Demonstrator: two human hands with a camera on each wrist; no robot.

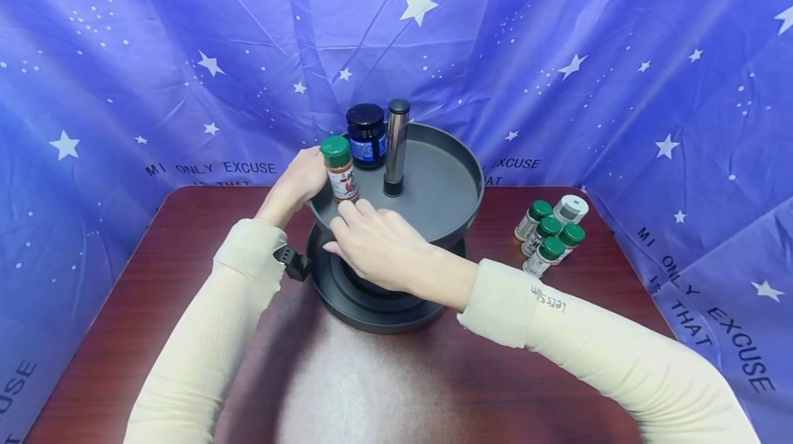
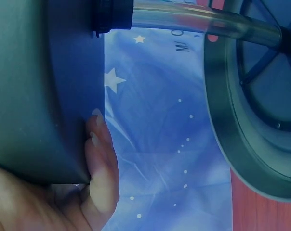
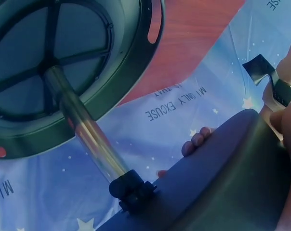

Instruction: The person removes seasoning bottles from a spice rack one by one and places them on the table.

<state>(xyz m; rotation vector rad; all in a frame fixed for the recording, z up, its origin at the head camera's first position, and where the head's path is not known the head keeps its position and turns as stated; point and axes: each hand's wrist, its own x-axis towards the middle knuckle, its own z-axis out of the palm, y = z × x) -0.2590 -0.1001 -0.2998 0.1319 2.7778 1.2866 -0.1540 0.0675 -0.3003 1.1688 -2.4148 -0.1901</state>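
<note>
A black two-tier round rack has its upper tray point(image 1: 442, 189) above a lower tray point(image 1: 378, 323), with a metal pole point(image 1: 397, 144) rising through the upper one. My left hand point(image 1: 303, 175) grips the upper tray's left side; in the left wrist view its fingers point(image 2: 101, 180) curl under the base. At the near rim, my right hand point(image 1: 384, 244) holds the same tray, fingers bent over the edge and thumb lower outside. Between the hands, a green-capped spice jar point(image 1: 341, 179) stands on the upper tray. Behind it is a dark blue jar point(image 1: 367, 138) with a black lid.
Several spice jars point(image 1: 548, 227) with green caps and one grey-white-capped jar point(image 1: 571, 208) stand together on the reddish-brown table point(image 1: 347, 389) at right. A blue star-patterned curtain point(image 1: 248, 51) hangs behind and at both sides. A black wrist camera point(image 1: 292, 263) juts from the left cuff.
</note>
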